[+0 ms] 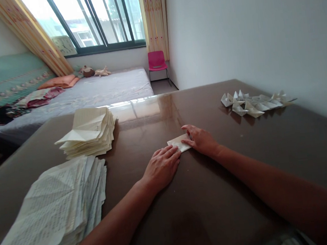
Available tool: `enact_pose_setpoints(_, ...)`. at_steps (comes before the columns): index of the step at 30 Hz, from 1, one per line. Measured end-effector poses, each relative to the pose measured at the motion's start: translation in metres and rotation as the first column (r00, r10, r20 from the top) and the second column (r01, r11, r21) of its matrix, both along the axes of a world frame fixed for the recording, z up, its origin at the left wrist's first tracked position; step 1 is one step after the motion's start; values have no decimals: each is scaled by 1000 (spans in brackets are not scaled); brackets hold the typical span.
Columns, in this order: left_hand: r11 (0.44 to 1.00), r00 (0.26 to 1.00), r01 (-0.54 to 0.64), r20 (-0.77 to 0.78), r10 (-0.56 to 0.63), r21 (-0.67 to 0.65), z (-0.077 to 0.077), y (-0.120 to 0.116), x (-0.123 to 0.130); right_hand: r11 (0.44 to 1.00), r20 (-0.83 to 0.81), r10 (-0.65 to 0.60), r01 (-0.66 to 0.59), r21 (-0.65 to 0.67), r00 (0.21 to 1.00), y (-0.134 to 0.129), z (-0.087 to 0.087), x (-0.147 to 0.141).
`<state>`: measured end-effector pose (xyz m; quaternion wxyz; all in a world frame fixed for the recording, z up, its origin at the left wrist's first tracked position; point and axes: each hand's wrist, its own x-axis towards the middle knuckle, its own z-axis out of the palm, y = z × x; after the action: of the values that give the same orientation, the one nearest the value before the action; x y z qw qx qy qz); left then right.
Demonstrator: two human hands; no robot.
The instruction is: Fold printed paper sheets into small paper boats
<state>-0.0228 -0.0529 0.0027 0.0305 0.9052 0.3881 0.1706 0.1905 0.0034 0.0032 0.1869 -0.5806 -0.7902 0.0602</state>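
Over left, a text-covered paper pile (52, 204) and a cream paper stack (87, 132) leave open counter (124, 165) before the left hand (161, 166), its grip flattened onto the folded paper (179, 142). That lies mid-counter, long axis sideways, right end angled slightly away beneath the right hand's (202, 141) thumb; I can't tell whether that grip pinches. Open room follows, then paper boats (254, 110) near the far-right edge.

Your folded paper (180, 143) is a small, pale, four-sided piece — creased down compactly, faint rows of writing on its upper face. It rests slightly aslant on the brown tabletop (218, 198), between your left hand (162, 164) and right hand (202, 139) — its ends partly covered.
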Motion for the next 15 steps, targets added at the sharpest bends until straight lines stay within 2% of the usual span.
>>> enact_pose_setpoints(3, 1000, 1000, 0, -22, 0, 13, 0, -2, -1, 992, 19, 32, -34, 120, 999, -7, 8, 0)
enact_pose_setpoints(5, 1000, 1000, -11, -22, 12, 22, -1, -3, 0, 963, 24, 179, -180, 199, 983, -17, 13, -5)
enact_pose_setpoints(7, 1000, 1000, -12, -25, 13, 29, -1, -4, 0, 885, 77, 446, -452, 109, 892, -29, 14, -10)
enact_pose_setpoints(9, 999, 999, -1, -42, 2, 34, -1, -5, 0, 825, 117, 560, -565, 2, 820, -39, 10, -14)
enact_pose_setpoints(12, 999, 998, -17, -61, 20, 49, 0, -6, -1, 827, 189, 562, -552, -107, 805, -44, 0, -12)
enact_pose_setpoints(15, 998, 997, -34, -68, 38, 58, -1, -8, -1, 857, 260, 515, -502, -121, 817, -44, -8, -6)
